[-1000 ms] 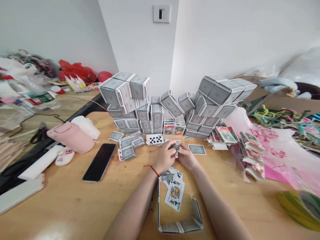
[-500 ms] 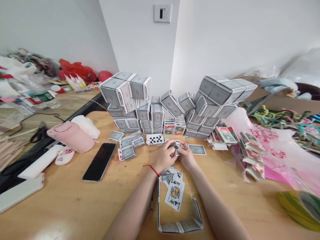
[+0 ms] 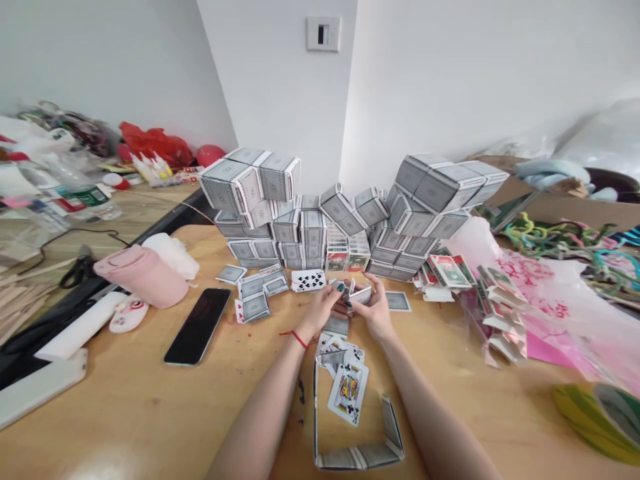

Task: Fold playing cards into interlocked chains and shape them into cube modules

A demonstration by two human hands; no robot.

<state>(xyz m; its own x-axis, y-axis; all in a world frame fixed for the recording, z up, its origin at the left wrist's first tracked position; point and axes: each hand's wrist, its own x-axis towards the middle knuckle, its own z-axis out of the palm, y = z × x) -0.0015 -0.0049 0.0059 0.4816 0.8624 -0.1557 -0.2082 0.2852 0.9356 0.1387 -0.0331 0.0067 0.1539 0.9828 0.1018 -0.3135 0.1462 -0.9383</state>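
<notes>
My left hand (image 3: 320, 308) and my right hand (image 3: 374, 308) meet above the wooden table (image 3: 150, 400), each pinching part of a small bundle of folded playing cards (image 3: 358, 293). The bundle is split a little between the two hands. Below my wrists lie loose face-up cards (image 3: 348, 388), a king of clubs on top. They sit inside a low U-shaped wall of folded cards (image 3: 357, 455). A face-up nine of spades (image 3: 309, 281) lies just left of my hands.
Behind my hands stands a big stack of grey card-built blocks (image 3: 345, 207). A black phone (image 3: 199, 325), a pink pouch (image 3: 143, 275) and loose cards (image 3: 254, 297) lie to the left. Card packs (image 3: 450, 270) and pink plastic bags (image 3: 550, 300) cover the right.
My hands have lifted slightly and moved apart, opening the card bundle between them. The view has shifted a little downward.
</notes>
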